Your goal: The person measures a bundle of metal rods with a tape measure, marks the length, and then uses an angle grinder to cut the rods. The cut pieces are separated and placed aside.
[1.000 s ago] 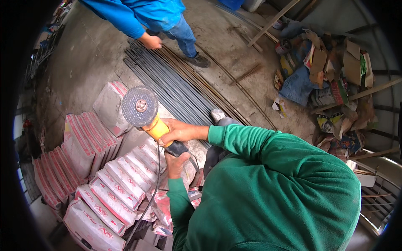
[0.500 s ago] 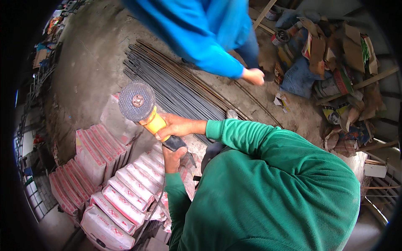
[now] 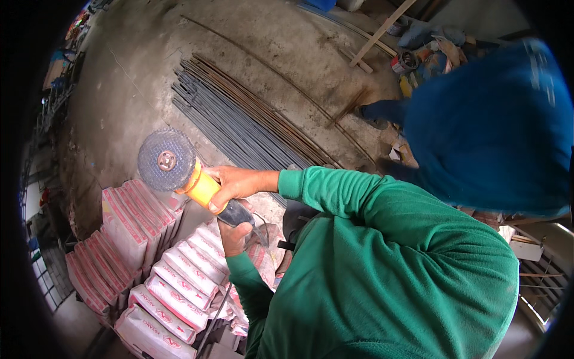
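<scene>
I hold a yellow-and-black angle grinder (image 3: pixel 200 186) with a mesh-patterned disc (image 3: pixel 156 154) facing up at its head. My right hand (image 3: pixel 233 184) grips the yellow body, thumb across it. Below it my left hand (image 3: pixel 234 233) is closed round the black rear handle, from which a cord hangs. Under and left of the tool stand stacks of white-and-pink paper sacks (image 3: pixel 179 275). Beyond my hands, long bundled steel bars (image 3: pixel 233 119), grey and rusty, lie on the concrete floor.
A co-worker in blue (image 3: pixel 484 137) is close at my right, partly blurred. Behind them is a heap of cardboard, cans and debris (image 3: pixel 436 51). Wooden boards (image 3: pixel 379 33) lie at the back right. Dark clutter (image 3: pixel 57 72) lines the far left edge.
The co-worker has moved from the top of the view to the right side, close by. My hands and the grinder have shifted a little left.
</scene>
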{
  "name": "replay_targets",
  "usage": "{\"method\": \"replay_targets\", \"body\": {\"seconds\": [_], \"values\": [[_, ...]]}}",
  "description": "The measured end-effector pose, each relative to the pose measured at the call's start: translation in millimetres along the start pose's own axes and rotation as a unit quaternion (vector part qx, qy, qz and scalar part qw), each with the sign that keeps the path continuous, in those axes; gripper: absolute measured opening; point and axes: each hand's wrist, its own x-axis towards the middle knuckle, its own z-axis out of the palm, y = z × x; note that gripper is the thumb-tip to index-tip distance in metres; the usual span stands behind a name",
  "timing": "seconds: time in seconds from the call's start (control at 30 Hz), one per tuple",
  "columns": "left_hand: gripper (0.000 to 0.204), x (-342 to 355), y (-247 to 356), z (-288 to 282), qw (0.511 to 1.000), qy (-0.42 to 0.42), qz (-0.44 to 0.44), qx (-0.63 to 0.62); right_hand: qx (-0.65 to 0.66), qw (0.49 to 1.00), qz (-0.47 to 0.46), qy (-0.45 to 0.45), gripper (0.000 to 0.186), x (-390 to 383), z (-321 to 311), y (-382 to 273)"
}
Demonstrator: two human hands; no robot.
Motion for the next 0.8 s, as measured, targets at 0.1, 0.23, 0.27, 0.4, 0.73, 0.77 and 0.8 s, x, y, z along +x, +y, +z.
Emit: {"method": "replay_targets", "body": {"seconds": [0.1, 0.23, 0.27, 0.4, 0.73, 0.77, 0.8], "values": [[0.078, 13.8, 9.6, -1.7, 1.0, -0.015, -0.026, -0.01, -0.025, 0.998, -0.059, 0.0, 0.061, 20.2, -18.0, 23.6], [0.084, 38.5, 14.6, -8.2, 0.997, -0.05, -0.038, -0.034, 0.062, 0.998, -0.009, -0.023, 0.055, 33.4, -33.1, 11.0], [0.084, 46.7, 19.2, -4.9, 0.997, -0.052, -0.042, -0.04, 0.094, 0.995, 0.009, -0.018, 0.053, 32.9, -36.4, -6.2], [0.085, 81.9, 29.2, 18.8, 0.995, -0.053, -0.046, -0.073, 0.137, 0.988, 0.068, -0.008, 0.047, 39.0, -70.3, -34.9], [0.081, 141.2, -66.3, 155.4, 0.973, 0.079, -0.047, -0.213, 0.149, 0.974, 0.149, -0.087, 0.044, -17.8, -204.0, -73.5], [0.081, 142.3, -74.9, 177.6, 0.967, 0.099, -0.056, -0.23, 0.156, 0.97, 0.169, -0.083, 0.045, -33.0, -214.3, -74.9], [0.082, 143.1, -82.7, 199.8, 0.96, 0.119, -0.062, -0.247, 0.174, 0.96, 0.194, -0.098, 0.045, -42.0, -229.4, -75.6]]}}
